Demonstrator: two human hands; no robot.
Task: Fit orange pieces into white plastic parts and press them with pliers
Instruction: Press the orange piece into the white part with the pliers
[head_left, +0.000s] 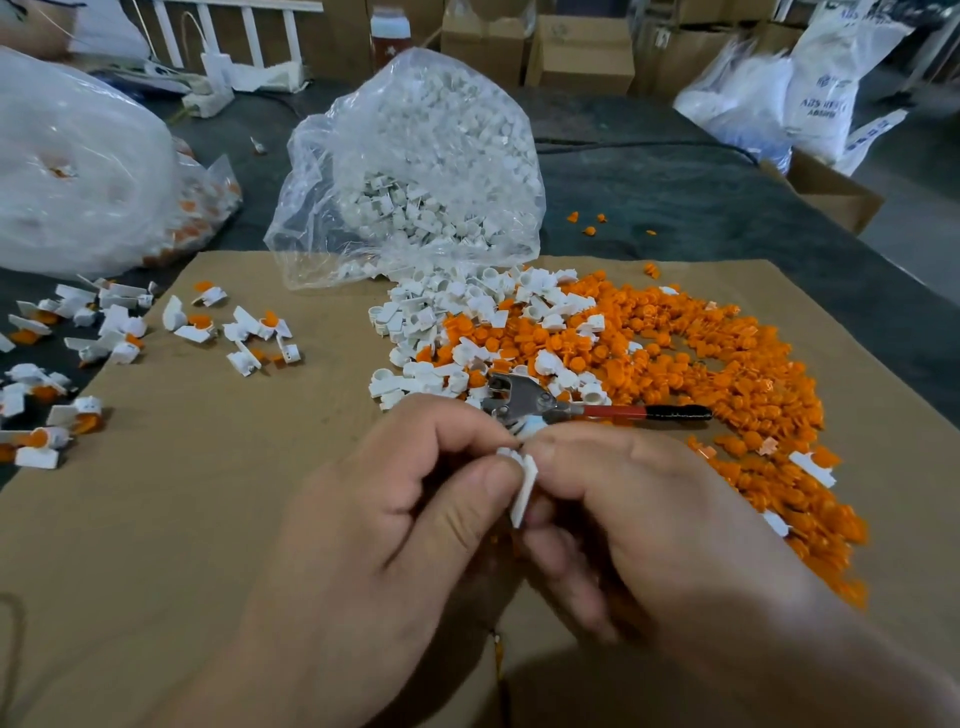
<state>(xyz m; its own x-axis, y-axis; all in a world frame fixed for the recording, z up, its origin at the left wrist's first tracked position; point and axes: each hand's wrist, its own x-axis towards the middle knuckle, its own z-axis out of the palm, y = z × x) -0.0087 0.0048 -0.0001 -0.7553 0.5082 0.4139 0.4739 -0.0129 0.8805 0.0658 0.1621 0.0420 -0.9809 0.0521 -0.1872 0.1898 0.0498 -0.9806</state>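
A clear plastic bag (311, 249) toward the table's (675, 197) far edge lies open, spilling white plastic parts (405, 208) onto my cardboard sheet (208, 493). A second bag (78, 156) at the left edge shows orange pieces (192, 228) through its film. At the near edge my left hand (395, 519) and right hand (649, 519) meet, both pinching one white plastic part (524, 488). The pliers (524, 400) lie just beyond, against the loose orange heap (727, 374).

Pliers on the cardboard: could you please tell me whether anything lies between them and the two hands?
Nothing visible does. The pliers lie just beyond the left hand and right hand, at the near edge of the orange pieces. Both hands pinch a white part, so one would have to let go.
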